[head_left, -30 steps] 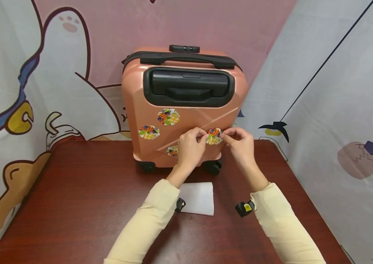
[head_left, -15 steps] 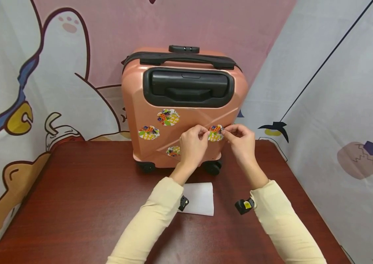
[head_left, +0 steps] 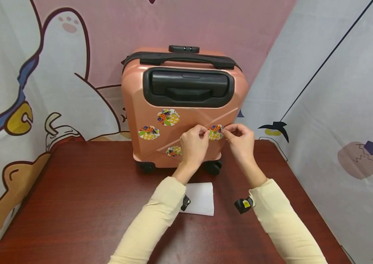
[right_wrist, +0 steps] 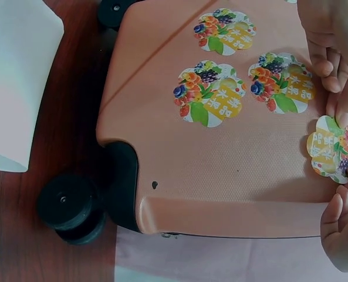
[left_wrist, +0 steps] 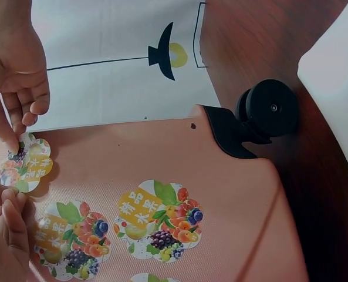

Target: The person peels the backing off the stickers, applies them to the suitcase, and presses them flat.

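Between my hands a scalloped fruit-print sticker (head_left: 215, 132) is held over the lower right of a rose-gold suitcase (head_left: 133, 106). My left hand (head_left: 194, 146) pinches its left edge between thumb and finger; my right hand (head_left: 243, 143) pinches the right edge the same way. In the left wrist view the sticker (left_wrist: 36, 167) lies close over the shell and casts a shadow there. Matching stickers are on the shell: one upper (head_left: 168, 117), one left (head_left: 149, 132), one lower (head_left: 174, 151). The right wrist view shows another sticker (right_wrist: 281, 83), hidden behind my left hand in the head view.
The suitcase stands upright on a dark red wooden table (head_left: 84, 205), against a cartoon-print cloth backdrop (head_left: 100, 29). Black wheels (head_left: 213, 167) show at its base. A white sheet (head_left: 201, 198) lies in front of it, partly under my left forearm.
Both hands and the held sticker have moved slightly up the suitcase, with the left hand also shifting a little right. Over the last half second they have barely moved.
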Tool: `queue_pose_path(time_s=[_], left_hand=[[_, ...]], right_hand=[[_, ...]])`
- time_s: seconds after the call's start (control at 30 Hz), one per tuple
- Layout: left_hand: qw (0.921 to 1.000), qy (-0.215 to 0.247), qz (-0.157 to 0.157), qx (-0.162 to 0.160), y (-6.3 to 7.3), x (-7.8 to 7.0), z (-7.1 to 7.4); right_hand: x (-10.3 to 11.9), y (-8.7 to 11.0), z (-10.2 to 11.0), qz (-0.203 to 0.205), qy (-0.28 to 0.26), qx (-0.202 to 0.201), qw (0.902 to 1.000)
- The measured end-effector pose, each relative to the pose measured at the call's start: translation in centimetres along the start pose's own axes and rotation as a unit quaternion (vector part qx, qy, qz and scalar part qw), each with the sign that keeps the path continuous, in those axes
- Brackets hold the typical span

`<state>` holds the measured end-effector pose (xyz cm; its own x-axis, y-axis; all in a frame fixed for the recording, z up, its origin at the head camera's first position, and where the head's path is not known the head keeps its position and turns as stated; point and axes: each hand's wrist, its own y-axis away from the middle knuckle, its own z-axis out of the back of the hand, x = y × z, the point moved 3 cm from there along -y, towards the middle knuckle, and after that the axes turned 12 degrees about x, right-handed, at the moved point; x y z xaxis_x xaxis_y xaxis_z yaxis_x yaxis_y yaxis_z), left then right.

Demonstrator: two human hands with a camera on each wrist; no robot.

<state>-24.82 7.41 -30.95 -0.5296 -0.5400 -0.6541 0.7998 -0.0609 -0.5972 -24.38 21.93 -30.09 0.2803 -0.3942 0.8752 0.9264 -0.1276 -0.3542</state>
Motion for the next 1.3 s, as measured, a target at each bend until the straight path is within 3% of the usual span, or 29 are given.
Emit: queue_pose_path(time_s=[0.37,0.57,0.63,0.87,1.13,1.3], left_hand=[[0.9993,-0.022,-0.025,-0.019,0.2,-0.2,-0.1],[0.9994,-0.023,-0.023,-0.011,0.5,0.2,-0.1],[0.9996,-0.016,-0.022,-0.004,0.7,0.5,-0.1],[0.9981,0.017,-0.017,0.056,0.9,1.0,0.3],[0.9854,0.070,-0.004,0.156,0.9,1.4,0.2],[0.9780,0.106,-0.001,0.179,0.9,1.7,0.2]], right_hand=[[0.1,-0.1,0.0,0.013,0.016,-0.006,0.9998],[2.6,1.0,-0.1,0.013,0.022,-0.002,0.9997],[2.3,0.9,-0.1,0.014,0.017,-0.002,0.9998],[-0.7,0.2,0.1,0.017,-0.013,0.015,0.9997],[-2.0,0.6,-0.5,0.013,-0.075,0.130,0.9886],[-1.9,0.6,-0.7,0.002,-0.100,0.152,0.9833]])
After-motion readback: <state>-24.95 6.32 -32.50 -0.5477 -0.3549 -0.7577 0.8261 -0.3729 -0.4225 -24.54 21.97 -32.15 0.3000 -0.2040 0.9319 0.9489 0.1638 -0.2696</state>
